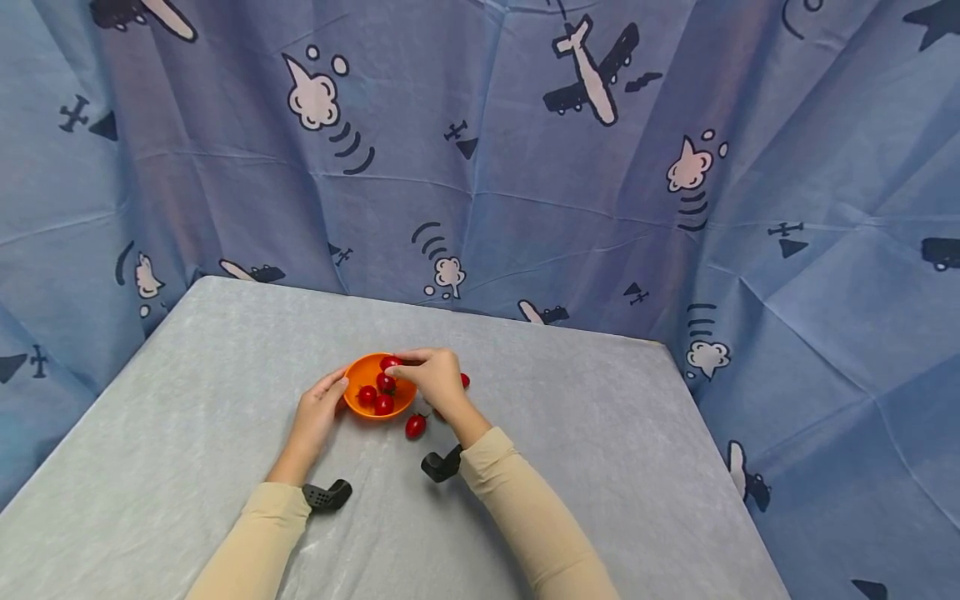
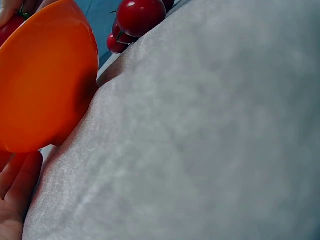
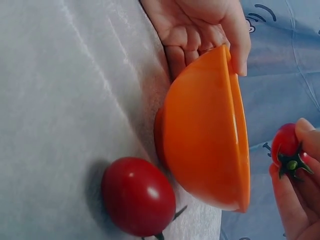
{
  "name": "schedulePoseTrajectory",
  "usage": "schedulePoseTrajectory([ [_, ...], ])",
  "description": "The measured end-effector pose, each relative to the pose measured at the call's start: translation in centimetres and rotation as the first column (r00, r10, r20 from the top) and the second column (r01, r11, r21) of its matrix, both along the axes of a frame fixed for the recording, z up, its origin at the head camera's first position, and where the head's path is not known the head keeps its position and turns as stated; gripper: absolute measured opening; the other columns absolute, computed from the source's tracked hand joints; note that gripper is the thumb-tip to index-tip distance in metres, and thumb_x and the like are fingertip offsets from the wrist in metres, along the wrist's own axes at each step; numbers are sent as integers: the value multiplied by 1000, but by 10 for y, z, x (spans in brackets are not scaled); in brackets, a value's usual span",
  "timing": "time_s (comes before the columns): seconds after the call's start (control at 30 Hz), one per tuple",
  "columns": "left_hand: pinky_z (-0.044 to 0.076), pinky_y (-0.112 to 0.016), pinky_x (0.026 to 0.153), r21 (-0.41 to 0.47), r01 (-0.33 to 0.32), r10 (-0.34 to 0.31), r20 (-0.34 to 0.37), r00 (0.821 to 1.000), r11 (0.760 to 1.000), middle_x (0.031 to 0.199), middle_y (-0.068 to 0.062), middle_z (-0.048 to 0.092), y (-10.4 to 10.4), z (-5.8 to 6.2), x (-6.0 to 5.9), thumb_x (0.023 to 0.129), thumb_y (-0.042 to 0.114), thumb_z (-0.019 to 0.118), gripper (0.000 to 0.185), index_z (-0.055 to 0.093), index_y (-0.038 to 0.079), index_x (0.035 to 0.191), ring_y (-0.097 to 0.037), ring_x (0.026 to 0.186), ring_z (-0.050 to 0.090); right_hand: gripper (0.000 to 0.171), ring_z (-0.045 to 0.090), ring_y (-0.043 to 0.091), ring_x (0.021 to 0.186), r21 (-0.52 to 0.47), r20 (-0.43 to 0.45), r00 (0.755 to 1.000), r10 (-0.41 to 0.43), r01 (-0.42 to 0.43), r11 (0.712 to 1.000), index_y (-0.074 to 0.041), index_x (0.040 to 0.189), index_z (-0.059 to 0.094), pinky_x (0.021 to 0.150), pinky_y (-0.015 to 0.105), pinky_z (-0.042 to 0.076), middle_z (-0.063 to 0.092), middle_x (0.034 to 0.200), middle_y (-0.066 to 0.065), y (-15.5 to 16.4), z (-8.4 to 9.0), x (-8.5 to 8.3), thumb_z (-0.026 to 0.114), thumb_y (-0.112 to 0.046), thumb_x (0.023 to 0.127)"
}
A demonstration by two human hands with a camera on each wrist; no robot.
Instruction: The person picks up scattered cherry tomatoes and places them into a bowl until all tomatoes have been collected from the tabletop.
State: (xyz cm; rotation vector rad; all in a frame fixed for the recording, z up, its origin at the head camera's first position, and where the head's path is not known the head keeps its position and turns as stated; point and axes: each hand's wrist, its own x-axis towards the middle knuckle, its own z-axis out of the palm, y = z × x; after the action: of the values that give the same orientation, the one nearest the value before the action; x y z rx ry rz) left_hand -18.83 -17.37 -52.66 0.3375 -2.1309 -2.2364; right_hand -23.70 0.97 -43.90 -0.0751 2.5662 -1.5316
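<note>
An orange bowl point(image 1: 360, 372) stands on the table in the head view, with several red cherry tomatoes point(image 1: 367, 395) inside. My left hand point(image 1: 313, 418) grips the bowl's left side, and in the right wrist view its thumb point(image 3: 239, 42) hooks over the rim while the other fingers lie against the outer wall. Over the bowl's right side, my right hand point(image 1: 440, 383) pinches a cherry tomato point(image 3: 286, 140) with a green calyx between thumb and fingers. A loose tomato point(image 1: 416, 427) lies on the cloth just right of the bowl.
Another tomato point(image 1: 465, 381) shows partly behind the right hand. More tomatoes point(image 2: 141, 16) cluster beyond the bowl in the left wrist view. A pale grey cloth point(image 1: 585, 433) covers the table, and a blue printed curtain point(image 1: 510, 167) hangs behind it.
</note>
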Motion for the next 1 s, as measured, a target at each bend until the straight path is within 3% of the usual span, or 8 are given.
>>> schedulePoseTrajectory([
  [0.1, 44, -2, 90, 6, 6, -6, 1, 1000, 1000, 152, -12, 48, -1, -1, -1, 106, 28, 47, 47, 48, 5, 147, 13, 109, 52, 26, 59, 14, 75, -8, -12, 1000, 3, -4, 1000, -17, 99, 82, 53, 20, 47, 78, 101, 2, -3, -1, -1, 87, -28, 76],
  [0.17, 44, -2, 90, 6, 8, -8, 3, 1000, 1000, 152, -12, 48, -1, -2, -1, 106, 28, 46, 47, 48, 5, 147, 12, 111, 53, 26, 65, 15, 90, -11, -23, 1000, 10, -10, 1000, -17, 99, 82, 67, 23, 56, 78, 100, 1, -4, -3, -2, 87, -28, 76],
  [0.3, 44, -2, 90, 3, 12, -12, 4, 1000, 1000, 153, -12, 47, -2, -2, -1, 106, 29, 46, 48, 48, 5, 147, 12, 110, 52, 27, 67, 18, 111, -5, -44, 999, 24, -24, 1000, -17, 98, 82, 93, 29, 57, 79, 98, -1, -7, -5, -2, 88, -29, 75],
  [0.57, 44, -2, 91, 5, 14, -14, 5, 1000, 1000, 152, -12, 48, -1, -2, 0, 106, 29, 46, 48, 48, 5, 147, 15, 105, 53, 25, 67, 19, 111, 34, -38, 999, 29, -27, 999, -20, 98, 82, 88, 29, 59, 78, 102, -1, -15, -7, -3, 87, -30, 75],
  [0.87, 43, -3, 92, 11, 20, -20, 25, 999, 1000, 153, -9, 47, -1, 0, 1, 106, 32, 45, 48, 47, 9, 148, -1, 122, 53, 26, 67, 19, 113, 13, -45, 998, 37, -36, 999, -17, 100, 82, 92, 29, 57, 78, 103, 2, -20, -9, -2, 87, -28, 76],
  [1.0, 43, -3, 92, 0, 20, -20, 23, 1000, 1000, 154, -10, 47, -1, 0, 1, 106, 33, 45, 49, 47, 8, 148, -2, 122, 53, 27, 67, 19, 113, 12, -51, 998, 35, -35, 999, -16, 101, 81, 93, 29, 57, 78, 102, 3, -22, -11, -2, 87, -26, 76],
])
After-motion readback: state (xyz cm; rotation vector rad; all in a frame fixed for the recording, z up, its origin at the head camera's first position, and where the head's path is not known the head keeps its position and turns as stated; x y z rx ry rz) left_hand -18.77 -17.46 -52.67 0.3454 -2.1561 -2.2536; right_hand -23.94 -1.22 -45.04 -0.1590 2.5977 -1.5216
